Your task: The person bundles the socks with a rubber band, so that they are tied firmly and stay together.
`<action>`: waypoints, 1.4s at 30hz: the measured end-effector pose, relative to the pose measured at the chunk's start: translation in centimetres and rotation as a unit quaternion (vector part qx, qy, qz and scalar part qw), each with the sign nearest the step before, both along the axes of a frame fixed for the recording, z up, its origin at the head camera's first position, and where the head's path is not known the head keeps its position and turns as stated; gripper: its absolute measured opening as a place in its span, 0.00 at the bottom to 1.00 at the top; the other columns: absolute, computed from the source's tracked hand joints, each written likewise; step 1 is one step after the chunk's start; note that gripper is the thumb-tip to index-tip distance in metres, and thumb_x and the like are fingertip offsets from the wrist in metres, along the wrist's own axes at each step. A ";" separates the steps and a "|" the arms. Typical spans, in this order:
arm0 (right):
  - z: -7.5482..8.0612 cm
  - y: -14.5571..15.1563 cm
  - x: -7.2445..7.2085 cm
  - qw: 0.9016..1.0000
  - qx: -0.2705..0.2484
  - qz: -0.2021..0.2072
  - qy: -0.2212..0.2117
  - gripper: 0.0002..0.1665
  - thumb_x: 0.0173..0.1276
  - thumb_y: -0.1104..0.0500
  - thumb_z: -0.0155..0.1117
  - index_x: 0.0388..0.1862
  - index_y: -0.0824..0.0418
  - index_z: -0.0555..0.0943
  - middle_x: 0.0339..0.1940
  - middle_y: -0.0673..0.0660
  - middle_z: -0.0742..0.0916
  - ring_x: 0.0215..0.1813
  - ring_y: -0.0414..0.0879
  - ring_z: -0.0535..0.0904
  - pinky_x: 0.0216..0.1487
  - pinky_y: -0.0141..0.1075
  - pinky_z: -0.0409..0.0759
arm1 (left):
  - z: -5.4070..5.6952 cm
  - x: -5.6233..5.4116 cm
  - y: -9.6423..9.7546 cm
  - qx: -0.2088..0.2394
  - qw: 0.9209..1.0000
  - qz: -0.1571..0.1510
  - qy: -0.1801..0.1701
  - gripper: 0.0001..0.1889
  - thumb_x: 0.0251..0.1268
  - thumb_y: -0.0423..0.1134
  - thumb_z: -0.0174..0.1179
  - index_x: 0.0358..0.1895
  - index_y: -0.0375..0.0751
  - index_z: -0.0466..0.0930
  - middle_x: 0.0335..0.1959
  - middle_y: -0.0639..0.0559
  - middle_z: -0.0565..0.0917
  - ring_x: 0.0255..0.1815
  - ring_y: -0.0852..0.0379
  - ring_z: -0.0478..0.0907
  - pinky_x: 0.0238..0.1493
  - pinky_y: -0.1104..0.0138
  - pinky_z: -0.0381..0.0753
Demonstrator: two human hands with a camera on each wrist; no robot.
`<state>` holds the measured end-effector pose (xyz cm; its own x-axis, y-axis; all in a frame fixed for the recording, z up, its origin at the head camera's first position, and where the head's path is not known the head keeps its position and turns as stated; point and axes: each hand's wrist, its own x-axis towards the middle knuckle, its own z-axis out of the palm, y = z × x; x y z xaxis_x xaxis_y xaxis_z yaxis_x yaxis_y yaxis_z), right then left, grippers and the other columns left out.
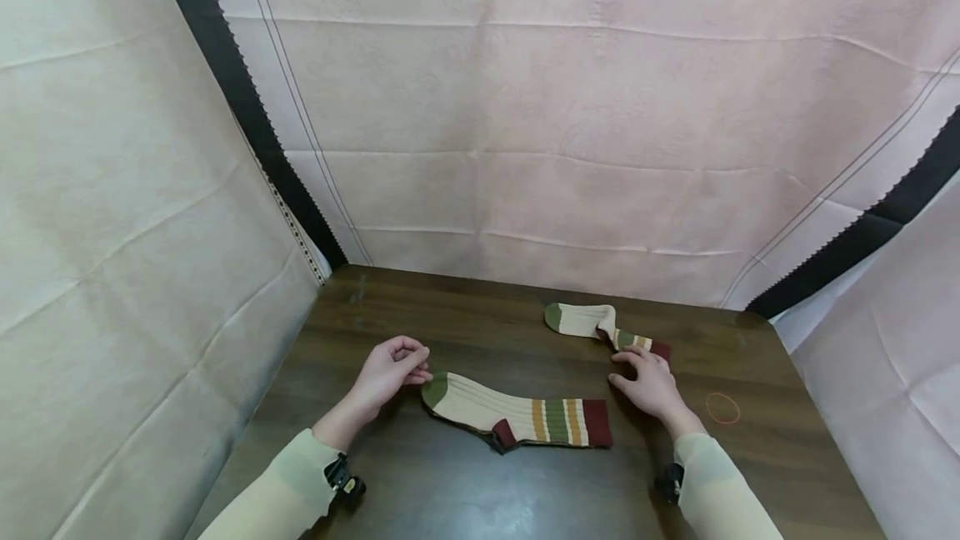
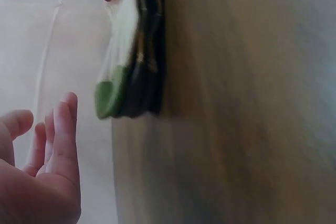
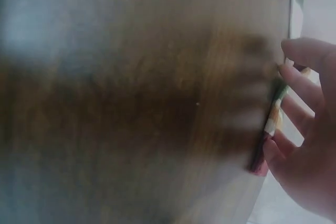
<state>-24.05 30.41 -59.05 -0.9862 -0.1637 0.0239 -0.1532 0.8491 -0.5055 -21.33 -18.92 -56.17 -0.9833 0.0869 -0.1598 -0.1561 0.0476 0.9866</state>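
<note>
A cream ribbed sock [image 1: 487, 402] lies flat mid-table, with a green toe, burgundy heel and cuff, and yellow and green stripes. Dark layers [image 2: 149, 51] show beneath it in the left wrist view. My left hand [image 1: 390, 369] hovers just left of that toe, its fingers loosely extended and holding nothing. Farther back lies a matching sock [image 1: 581, 320], bent at the heel, its toe pointing left. Over its striped leg and cuff is my right hand [image 1: 647, 382], fingers spread; in the right wrist view, the fingers [image 3: 299, 85] partly hide this sock.
Both socks are on a dark brown wooden table [image 1: 450, 323]. A thin orange ring [image 1: 723, 408] lies right of my right hand. Pale fabric walls [image 1: 555, 148] with dark corner strips [image 1: 247, 98] close in the back and sides.
</note>
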 end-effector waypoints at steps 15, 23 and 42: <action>-0.9 0.3 1.9 0.993 -0.077 0.068 0.060 0.11 0.73 0.61 0.72 0.52 0.62 0.89 0.66 0.70 0.84 0.69 0.74 0.71 0.68 0.71 0.64 | 1.6 -2.8 7.0 0.020 0.996 -0.083 0.009 0.13 0.80 0.40 0.64 0.53 0.33 0.80 0.42 0.30 0.85 0.39 0.47 0.91 0.54 0.44 0.87; -0.3 0.8 2.1 0.993 -0.086 0.076 0.005 0.07 0.76 0.63 0.70 0.48 0.56 0.90 0.57 0.56 0.90 0.61 0.58 0.84 0.62 0.58 0.79 | 0.8 -4.7 10.8 0.018 0.995 -0.098 -0.012 0.13 0.81 0.40 0.64 0.55 0.31 0.80 0.46 0.29 0.85 0.39 0.48 0.91 0.50 0.52 0.90; -0.2 1.7 1.6 0.986 -0.059 -0.156 0.021 0.30 0.74 0.55 0.73 0.68 0.71 0.79 0.57 0.74 0.85 0.59 0.71 0.79 0.58 0.64 0.77 | -0.6 -6.8 18.5 -0.011 0.998 -0.052 -0.039 0.06 0.78 0.34 0.65 0.48 0.34 0.83 0.44 0.32 0.87 0.35 0.47 0.91 0.39 0.62 0.90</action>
